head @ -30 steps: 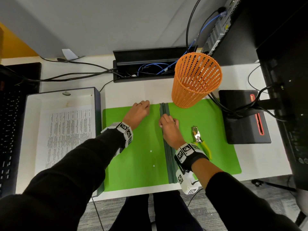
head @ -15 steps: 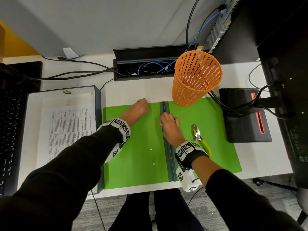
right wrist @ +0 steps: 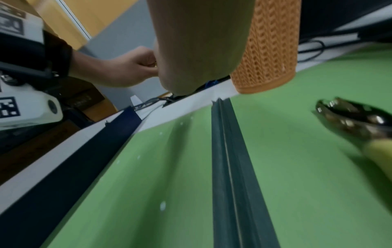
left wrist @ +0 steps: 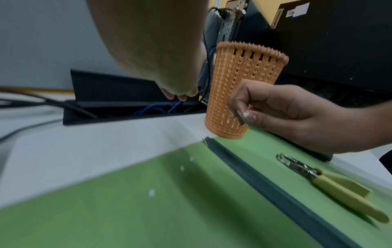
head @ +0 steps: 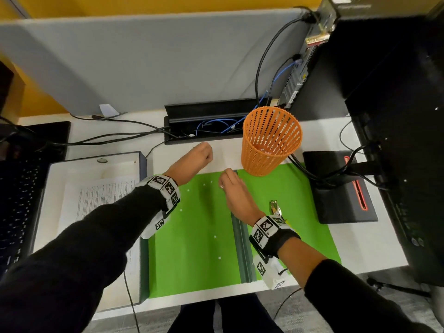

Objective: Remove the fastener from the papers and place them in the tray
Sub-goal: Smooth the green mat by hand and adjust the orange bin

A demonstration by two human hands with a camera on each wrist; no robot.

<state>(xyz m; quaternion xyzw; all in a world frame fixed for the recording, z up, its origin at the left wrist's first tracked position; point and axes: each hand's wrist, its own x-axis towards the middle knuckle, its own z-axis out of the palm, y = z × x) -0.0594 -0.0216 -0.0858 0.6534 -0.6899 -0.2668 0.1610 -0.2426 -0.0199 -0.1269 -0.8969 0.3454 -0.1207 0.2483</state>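
The printed papers lie in the white tray at the left. An open green folder with a dark spine lies empty on the desk. My left hand hovers past the folder's far edge, curled into a fist with nothing visible in it. My right hand is over the far end of the spine. In the left wrist view its thumb and forefinger pinch a thin grey strip, apparently the fastener.
An orange mesh basket stands at the folder's far right corner. Yellow-handled staple-remover pliers lie on the folder's right leaf. A black cable trough runs behind. A keyboard sits far left, and black equipment is at the right.
My left hand left the folder's left leaf, moved away past its far edge and curled into a fist. My right hand rose off the spine's far end. The head view tilted up.
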